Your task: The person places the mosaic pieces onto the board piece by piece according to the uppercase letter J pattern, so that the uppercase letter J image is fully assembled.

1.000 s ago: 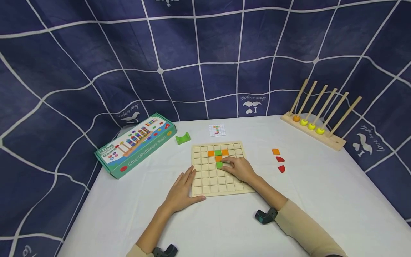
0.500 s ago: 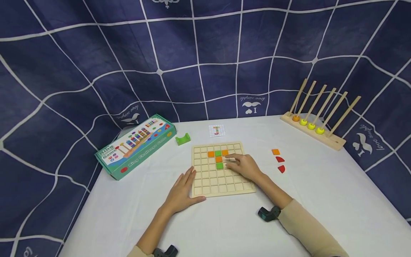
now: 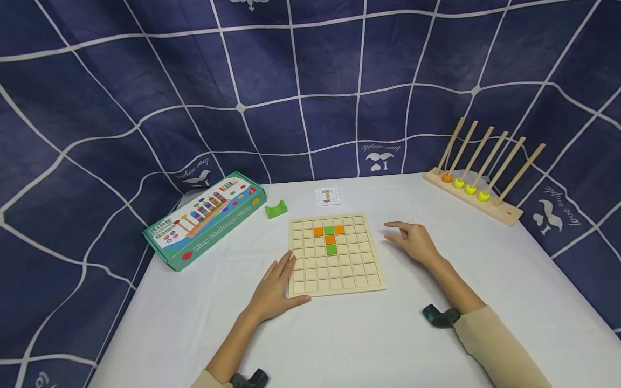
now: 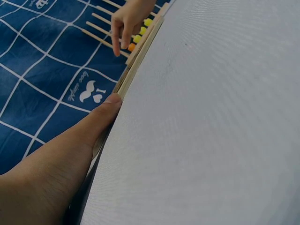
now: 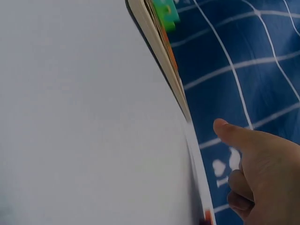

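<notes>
A wooden grid board (image 3: 356, 281) lies on the white table. Near its top, orange tiles (image 3: 339, 230) and green tiles (image 3: 332, 249) form a short T. My left hand (image 3: 274, 285) rests against the board's left edge, fingers extended and thumb at the near-left corner; its thumb (image 4: 105, 110) shows in the left wrist view. To the right of the board is my right hand (image 3: 416, 245), holding nothing, with index finger and thumb pointing left and apart. In the head view it covers the spot where loose pieces lay. A red-orange bit (image 5: 208, 215) peeks in at the bottom of the right wrist view.
Behind the board lies a small pattern card (image 3: 328, 196), with a green notched block (image 3: 276, 209) to its left. A Ring Challenge Game box (image 3: 206, 221) sits at the left. A wooden peg rack (image 3: 504, 214) with yellow and orange beads stands at the back right.
My right hand has left the green tile on the board and moved right, past the board's edge, over the loose orange and red pieces. The left hand has stayed put.
</notes>
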